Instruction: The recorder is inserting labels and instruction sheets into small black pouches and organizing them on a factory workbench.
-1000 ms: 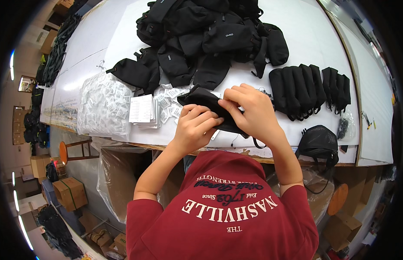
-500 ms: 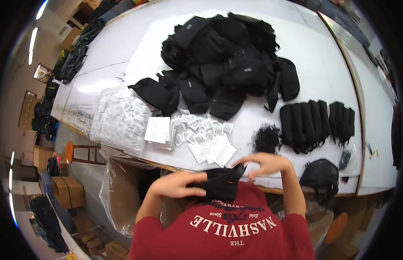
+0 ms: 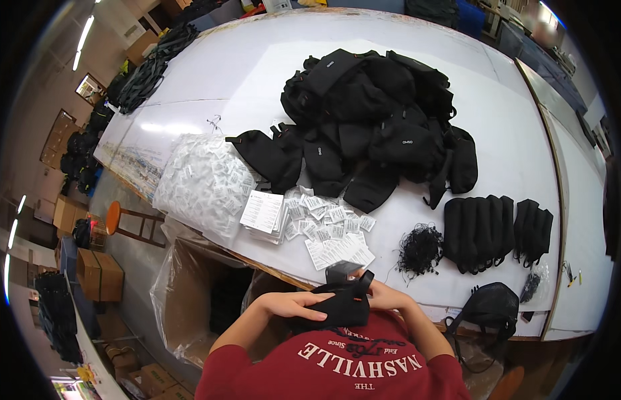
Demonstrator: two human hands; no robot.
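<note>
A small black fabric pouch [image 3: 337, 310] with a tiny orange tag is held up against my shirt front, at the table's near edge. My left hand [image 3: 294, 305] grips its left side, the fingers flat across the cloth and the thumb out of sight. At the pouch's far right corner my right hand [image 3: 385, 296] holds on, its fingers partly hidden behind the fabric. A dark flap [image 3: 342, 271] sticks up from the pouch's far side. Just beyond it lie white printed cards [image 3: 337, 252] and several small white packets [image 3: 317, 217].
Black pouches [image 3: 364, 100] form a large heap on the white table [image 3: 250, 80]. A clear bag of packets [image 3: 204, 187] and a card stack [image 3: 262, 212] are at left. Black cords [image 3: 420, 250], rows of black pouches [image 3: 479, 233] and a mesh bag [image 3: 487, 310] lie at right.
My right hand has gone from spread fingers above the pouch's corner to gripping behind it. The pouch's far flap now stands up. My view has shifted, so the table sits lower in the picture.
</note>
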